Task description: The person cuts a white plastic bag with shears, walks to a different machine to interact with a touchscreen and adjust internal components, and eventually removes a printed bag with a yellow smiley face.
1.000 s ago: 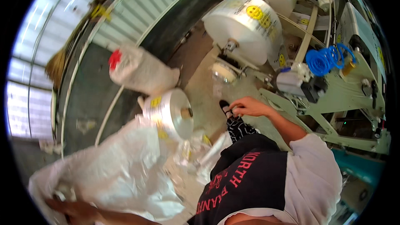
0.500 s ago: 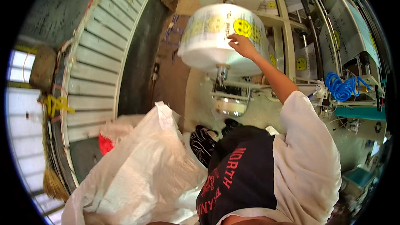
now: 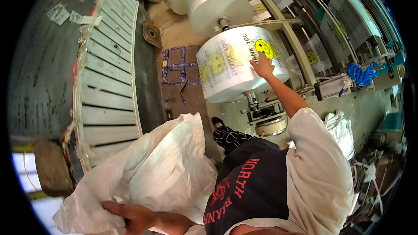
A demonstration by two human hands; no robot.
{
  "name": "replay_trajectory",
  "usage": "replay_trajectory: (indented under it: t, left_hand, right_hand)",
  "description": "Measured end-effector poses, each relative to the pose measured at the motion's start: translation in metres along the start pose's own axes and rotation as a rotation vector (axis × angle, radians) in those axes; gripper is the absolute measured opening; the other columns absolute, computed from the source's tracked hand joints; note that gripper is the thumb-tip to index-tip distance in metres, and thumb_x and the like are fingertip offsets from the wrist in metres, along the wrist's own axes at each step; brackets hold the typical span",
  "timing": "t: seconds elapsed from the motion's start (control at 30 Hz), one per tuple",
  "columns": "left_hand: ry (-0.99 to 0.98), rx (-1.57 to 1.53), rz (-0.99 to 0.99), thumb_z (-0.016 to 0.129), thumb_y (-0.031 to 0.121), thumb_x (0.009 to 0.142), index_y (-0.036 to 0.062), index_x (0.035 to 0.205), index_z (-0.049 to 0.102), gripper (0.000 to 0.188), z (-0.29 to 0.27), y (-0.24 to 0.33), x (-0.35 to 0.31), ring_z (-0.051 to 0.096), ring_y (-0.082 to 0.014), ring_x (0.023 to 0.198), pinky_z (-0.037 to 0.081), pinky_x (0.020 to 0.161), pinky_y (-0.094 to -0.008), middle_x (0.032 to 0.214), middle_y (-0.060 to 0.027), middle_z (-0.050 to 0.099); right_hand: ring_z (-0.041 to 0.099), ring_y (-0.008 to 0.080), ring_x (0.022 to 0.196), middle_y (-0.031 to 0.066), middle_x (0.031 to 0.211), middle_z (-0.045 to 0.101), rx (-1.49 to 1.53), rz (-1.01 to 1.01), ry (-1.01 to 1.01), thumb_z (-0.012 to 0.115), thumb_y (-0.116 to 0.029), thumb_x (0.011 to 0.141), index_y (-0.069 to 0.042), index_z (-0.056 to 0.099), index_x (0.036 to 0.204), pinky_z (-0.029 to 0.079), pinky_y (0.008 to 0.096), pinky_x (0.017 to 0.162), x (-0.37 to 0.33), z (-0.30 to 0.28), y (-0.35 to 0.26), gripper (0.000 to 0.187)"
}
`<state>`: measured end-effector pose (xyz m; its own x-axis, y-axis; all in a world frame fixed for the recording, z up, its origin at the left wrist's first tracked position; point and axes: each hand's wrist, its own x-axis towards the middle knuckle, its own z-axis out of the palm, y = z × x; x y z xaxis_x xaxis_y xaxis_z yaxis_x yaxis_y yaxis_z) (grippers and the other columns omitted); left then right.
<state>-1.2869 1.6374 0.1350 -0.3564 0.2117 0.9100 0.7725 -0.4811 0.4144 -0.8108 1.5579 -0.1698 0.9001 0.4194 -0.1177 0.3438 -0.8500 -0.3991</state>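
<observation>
My right hand reaches out to a large roll of printed plastic film, fingers apart, the tips touching its top beside a yellow smiley face. The roll is white and sits on a metal shaft that sticks out of its near end. Low on the left, my left hand grips the edge of a big white woven sack. The sack bulges up beside my body; its contents, if any, are hidden.
More film rolls stand behind the first one. To the right runs a machine frame with printed film over rollers and a coiled blue air hose. A slatted light-coloured panel rises at the left.
My left hand has come into view, gripping the sack. The view has shifted, showing more rolls at the back. My right hand stays at the same roll, its fingers now more spread.
</observation>
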Motion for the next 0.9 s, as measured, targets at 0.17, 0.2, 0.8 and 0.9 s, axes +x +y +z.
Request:
replay_trajectory:
  t: [0.17, 0.2, 0.8, 0.9]
  left_hand:
    - [-0.263, -0.121, 0.127, 0.069, 0.006, 0.084, -0.0089, 0.098, 0.064, 0.021, 0.105, -0.038, -0.027, 0.063, -0.0134, 0.073, 0.053, 0.061, -0.0251, 0.091, -0.0144, 0.068]
    - [-0.283, -0.146, 0.135, 0.069, 0.006, 0.084, -0.0089, 0.098, 0.064, 0.021, 0.137, -0.038, -0.028, 0.063, -0.0134, 0.073, 0.053, 0.061, -0.0251, 0.091, -0.0144, 0.068]
    - [-0.676, -0.682, 0.314, 0.062, 0.009, 0.089, -0.0113, 0.099, 0.063, 0.023, 0.660, -0.021, -0.077, 0.063, -0.0381, 0.085, 0.049, 0.073, -0.0413, 0.098, -0.0248, 0.065]
    - [-0.827, -0.754, 0.225, 0.062, 0.007, 0.088, -0.0112, 0.099, 0.063, 0.021, 0.727, -0.012, -0.080, 0.063, -0.0383, 0.084, 0.049, 0.073, -0.0418, 0.096, -0.0247, 0.065]
  right_hand:
    - [0.028, 0.0382, 0.130, 0.0227, 0.143, 0.030, -0.214, -0.054, 0.432, 0.055, -0.054, 0.083, -0.012, 0.036, 0.140, 0.020, 0.0557, 0.105, -0.019, 0.053, -0.022, 0.074]
    - [0.029, 0.0380, 0.130, 0.0228, 0.144, 0.030, -0.203, -0.056, 0.445, 0.056, -0.053, 0.083, -0.012, 0.037, 0.140, 0.020, 0.0548, 0.106, -0.019, 0.047, -0.032, 0.073]
    - [0.028, 0.0404, 0.133, 0.0232, 0.148, 0.021, -0.323, 0.405, 0.107, 0.066, -0.035, 0.081, -0.016, 0.030, 0.144, 0.031, 0.0521, 0.101, -0.033, 0.014, -0.102, 0.075]
    - [0.028, 0.0434, 0.132, 0.0240, 0.149, 0.018, -0.341, 0.535, 0.192, 0.071, -0.031, 0.077, -0.016, 0.029, 0.144, 0.031, 0.0526, 0.101, -0.027, 0.028, -0.148, 0.081]
